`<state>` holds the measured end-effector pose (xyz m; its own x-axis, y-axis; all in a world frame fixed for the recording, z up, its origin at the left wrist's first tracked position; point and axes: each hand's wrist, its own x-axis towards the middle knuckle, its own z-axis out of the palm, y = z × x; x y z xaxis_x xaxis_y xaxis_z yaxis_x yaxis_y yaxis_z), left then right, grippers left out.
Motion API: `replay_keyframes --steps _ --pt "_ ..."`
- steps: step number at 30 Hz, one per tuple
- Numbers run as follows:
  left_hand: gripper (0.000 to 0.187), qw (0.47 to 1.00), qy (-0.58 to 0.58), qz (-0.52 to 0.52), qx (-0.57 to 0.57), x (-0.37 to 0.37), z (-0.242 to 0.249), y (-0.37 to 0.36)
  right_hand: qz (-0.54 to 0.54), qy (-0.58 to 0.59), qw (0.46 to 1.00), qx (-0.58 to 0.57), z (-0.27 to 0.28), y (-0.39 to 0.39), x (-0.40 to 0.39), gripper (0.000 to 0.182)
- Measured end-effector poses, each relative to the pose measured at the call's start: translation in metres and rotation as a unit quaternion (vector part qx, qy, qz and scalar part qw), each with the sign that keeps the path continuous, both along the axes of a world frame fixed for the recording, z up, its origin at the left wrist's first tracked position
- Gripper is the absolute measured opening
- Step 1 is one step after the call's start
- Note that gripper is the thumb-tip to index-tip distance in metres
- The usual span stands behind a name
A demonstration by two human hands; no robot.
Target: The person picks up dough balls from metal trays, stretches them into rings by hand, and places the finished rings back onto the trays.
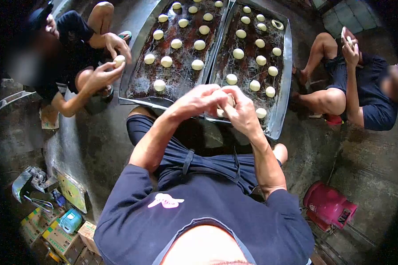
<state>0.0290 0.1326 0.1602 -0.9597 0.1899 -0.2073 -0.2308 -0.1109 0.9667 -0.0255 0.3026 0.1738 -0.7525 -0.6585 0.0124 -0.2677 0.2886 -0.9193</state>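
Over the near edge of the trays, my left hand (200, 100) and my right hand (240, 108) come together with fingers closed around a piece of pale dough (230, 100). Most of that dough is hidden by the fingers. Below them lie two dark, worn metal trays, a left tray (141, 84) and a right tray (284, 79), side by side. Several round dough balls (197, 64) sit spaced out on both. One ring-shaped dough piece (277, 24) rests in the far right corner. A dough ball (261, 113) lies just right of my right hand.
At the left, a co-worker holds a dough ball (119, 61) in both hands. Another co-worker (376, 84) sits at the right, hands raised around something pale. A pink gas cylinder (329, 205) stands at lower right. Cardboard boxes (59, 238) and a mixer (33, 181) are at lower left.
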Motion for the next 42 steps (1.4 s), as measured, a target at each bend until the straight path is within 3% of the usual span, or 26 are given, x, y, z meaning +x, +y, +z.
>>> replay_keyframes --steps 3,5,6,8,10,11,12,14,15,16,18,19,20,22,23,24,25,26,28,30,32,33,35,37,38,42 --pt "0.036 0.995 0.028 0.073 0.061 -0.001 -0.004 0.002 -0.022 -0.002 1.000 0.003 0.008 0.009 -0.003 0.017" --pt "0.039 0.994 0.027 0.090 0.049 0.009 -0.009 0.014 -0.010 -0.100 0.994 -0.051 0.004 0.015 -0.014 0.016" --pt "0.039 0.996 0.044 0.072 0.023 0.014 -0.014 0.025 0.011 -0.146 0.981 -0.126 -0.001 0.016 -0.023 0.017" --pt "0.033 0.994 0.003 0.035 0.106 0.015 -0.019 0.031 -0.046 -0.293 0.912 -0.282 -0.015 0.012 -0.014 0.021" --pt "0.031 0.962 0.064 0.191 0.185 0.005 -0.010 0.022 -0.055 -0.322 0.904 -0.277 -0.011 0.007 0.003 0.024" --pt "0.030 0.943 0.065 0.202 0.256 0.006 0.001 0.021 0.027 -0.288 0.936 -0.200 -0.029 0.015 0.005 0.027" --pt "0.030 0.943 0.065 0.204 0.254 0.012 -0.003 0.018 0.057 -0.301 0.937 -0.169 -0.031 0.017 0.005 0.022" --pt "0.030 0.951 -0.015 0.142 0.273 0.021 -0.017 0.012 -0.043 -0.328 0.919 -0.215 -0.017 0.018 -0.014 0.014" --pt "0.028 0.953 -0.058 0.085 0.285 0.020 -0.014 0.018 -0.025 -0.341 0.890 -0.302 -0.011 0.017 -0.019 0.008" --pt "0.025 0.983 -0.068 0.062 0.157 0.017 -0.010 0.023 -0.027 -0.365 0.883 -0.293 -0.010 0.013 -0.021 0.008" --pt "0.022 0.978 0.032 0.139 0.151 0.010 0.008 0.017 -0.026 -0.392 0.854 -0.341 -0.023 0.007 -0.014 0.011" --pt "0.022 0.944 0.098 0.194 0.249 0.003 0.008 0.018 -0.072 -0.349 0.897 -0.262 -0.018 0.002 -0.004 0.016" --pt "0.024 0.914 0.054 0.282 0.286 0.003 0.014 0.020 -0.021 -0.334 0.913 -0.231 -0.033 0.006 -0.001 0.017" --pt "0.028 0.945 0.029 0.144 0.292 0.012 -0.001 0.005 0.021 -0.284 0.951 -0.124 -0.029 0.013 -0.009 0.016" --pt "0.033 0.957 0.005 0.095 0.275 0.020 -0.007 0.002 -0.010 -0.288 0.943 -0.169 -0.026 0.016 -0.017 0.014" --pt "0.037 0.979 -0.100 0.064 0.164 0.021 -0.008 0.002 -0.040 -0.295 0.931 -0.211 -0.024 0.016 -0.022 0.013" --pt "0.037 0.978 -0.104 0.071 0.166 0.023 -0.010 0.004 -0.052 -0.308 0.918 -0.246 -0.022 0.013 -0.020 0.014" --pt "0.036 0.979 -0.043 0.081 0.184 0.023 -0.010 0.009 -0.044 -0.314 0.917 -0.244 -0.028 0.010 -0.016 0.014" --pt "0.036 0.941 0.114 0.167 0.273 0.013 -0.010 0.023 -0.030 -0.120 0.992 -0.016 -0.053 0.006 -0.005 0.013" --pt "0.039 0.930 0.085 0.149 0.325 0.013 -0.012 0.011 0.021 -0.111 0.993 -0.024 -0.068 0.006 -0.007 0.015" --pt "0.039 0.961 0.016 0.101 0.256 0.029 -0.034 -0.003 -0.105 -0.386 0.889 -0.223 -0.031 -0.003 -0.012 0.016" --pt "0.037 0.973 -0.005 0.052 0.225 0.033 -0.036 -0.004 -0.075 -0.364 0.877 -0.305 -0.054 0.007 -0.022 0.017" --pt "0.034 0.985 -0.027 0.006 0.169 0.042 -0.034 -0.006 -0.023 -0.402 0.885 -0.235 -0.066 -0.004 -0.013 0.017" --pt "0.028 0.964 0.004 0.163 0.211 0.045 -0.049 -0.024 0.102 -0.362 0.923 -0.081 -0.072 -0.009 -0.010 0.013" --pt "0.026 0.933 0.016 0.247 0.261 0.053 -0.066 -0.036 0.098 -0.355 0.929 -0.012 -0.074 -0.011 -0.014 0.012" --pt "0.018 0.903 -0.102 0.317 0.273 0.076 -0.126 -0.060 0.009 -0.413 0.909 -0.058 -0.081 -0.058 -0.025 0.011"
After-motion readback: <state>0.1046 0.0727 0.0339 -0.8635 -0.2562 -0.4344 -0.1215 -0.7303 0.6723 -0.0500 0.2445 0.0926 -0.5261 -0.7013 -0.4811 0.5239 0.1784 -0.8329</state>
